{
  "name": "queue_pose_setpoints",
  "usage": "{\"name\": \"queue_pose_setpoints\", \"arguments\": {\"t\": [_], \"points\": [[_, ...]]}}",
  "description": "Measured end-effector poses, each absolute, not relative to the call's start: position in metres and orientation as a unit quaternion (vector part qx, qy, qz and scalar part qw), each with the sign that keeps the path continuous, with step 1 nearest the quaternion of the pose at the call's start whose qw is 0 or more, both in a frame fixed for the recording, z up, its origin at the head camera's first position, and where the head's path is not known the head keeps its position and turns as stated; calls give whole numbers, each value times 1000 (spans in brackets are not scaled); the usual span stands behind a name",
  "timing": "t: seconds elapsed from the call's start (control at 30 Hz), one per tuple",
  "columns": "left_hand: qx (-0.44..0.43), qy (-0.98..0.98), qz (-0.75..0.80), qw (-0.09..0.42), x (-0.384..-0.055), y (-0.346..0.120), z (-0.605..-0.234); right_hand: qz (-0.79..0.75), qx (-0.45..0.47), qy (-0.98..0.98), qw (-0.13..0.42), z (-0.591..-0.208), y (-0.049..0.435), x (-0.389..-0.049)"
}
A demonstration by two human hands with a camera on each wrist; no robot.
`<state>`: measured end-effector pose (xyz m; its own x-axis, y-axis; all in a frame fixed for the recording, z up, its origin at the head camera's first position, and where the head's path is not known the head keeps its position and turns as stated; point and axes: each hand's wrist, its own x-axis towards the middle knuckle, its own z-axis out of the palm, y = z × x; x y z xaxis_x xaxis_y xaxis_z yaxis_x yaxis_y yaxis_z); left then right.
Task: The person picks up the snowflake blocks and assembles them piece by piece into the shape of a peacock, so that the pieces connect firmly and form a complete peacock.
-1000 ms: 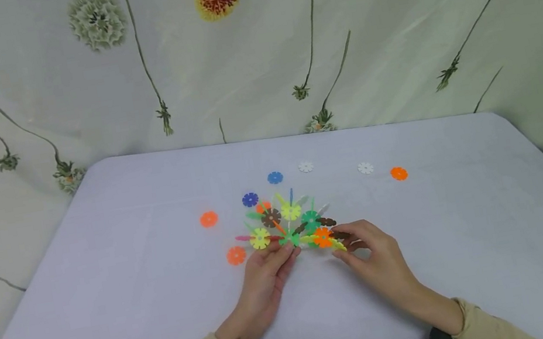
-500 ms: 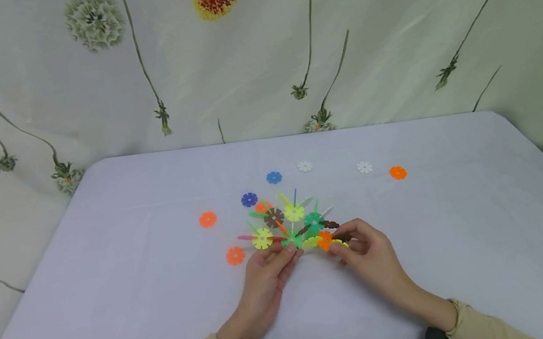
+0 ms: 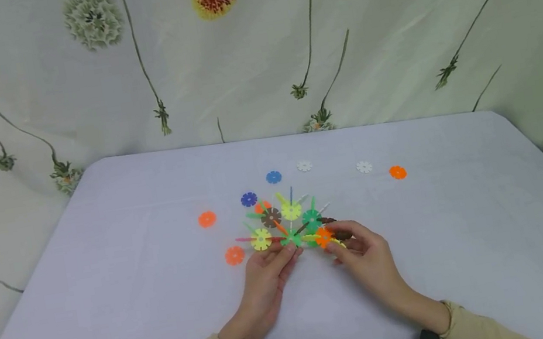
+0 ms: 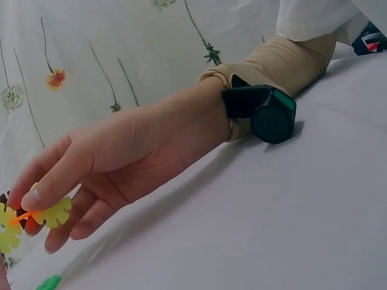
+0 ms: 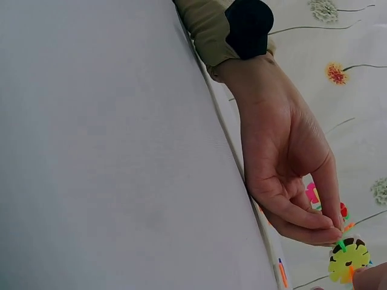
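Note:
A cluster of interlocking plastic snowflake discs, held between both hands, spreads over the middle of the table in the head view. My left hand [image 3: 265, 277] pinches a green disc [image 3: 291, 240] at its near side, thumb on top. To its right, my right hand [image 3: 370, 254] grips an orange disc [image 3: 324, 237] between thumb and fingers. Yellow, brown, green and red discs branch off at angles, among them a brown disc [image 3: 271, 217] and a yellow disc [image 3: 291, 211]. The left wrist view shows the right hand's fingertips on the orange disc beside a yellow disc [image 4: 54, 212].
Loose discs lie around the cluster: orange discs left of it, a dark blue disc [image 3: 249, 199], a lighter blue disc [image 3: 274, 177], white discs behind, and another orange disc [image 3: 397, 172] at right. The white table [image 3: 111, 301] ends at a flower-patterned curtain [image 3: 255, 65].
The right thumb and fingers have shifted inward onto the orange disc and slightly left. The cluster has rocked slightly in between; the left hand keeps its hold.

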<state>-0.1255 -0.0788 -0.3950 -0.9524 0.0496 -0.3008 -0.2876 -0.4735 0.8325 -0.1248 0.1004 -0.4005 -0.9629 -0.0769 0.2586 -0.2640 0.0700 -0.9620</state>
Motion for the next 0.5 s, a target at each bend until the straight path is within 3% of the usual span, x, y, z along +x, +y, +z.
{"name": "queue_pose_setpoints", "arguments": {"t": [0.2,0.5], "points": [[-109,507,849,102,-123,-75,-396,685,147,-712,42,-403,94,-123],[-85,525,839,117,-120,-73,-398,685,112,-718,53,-402,90,-122]]}}
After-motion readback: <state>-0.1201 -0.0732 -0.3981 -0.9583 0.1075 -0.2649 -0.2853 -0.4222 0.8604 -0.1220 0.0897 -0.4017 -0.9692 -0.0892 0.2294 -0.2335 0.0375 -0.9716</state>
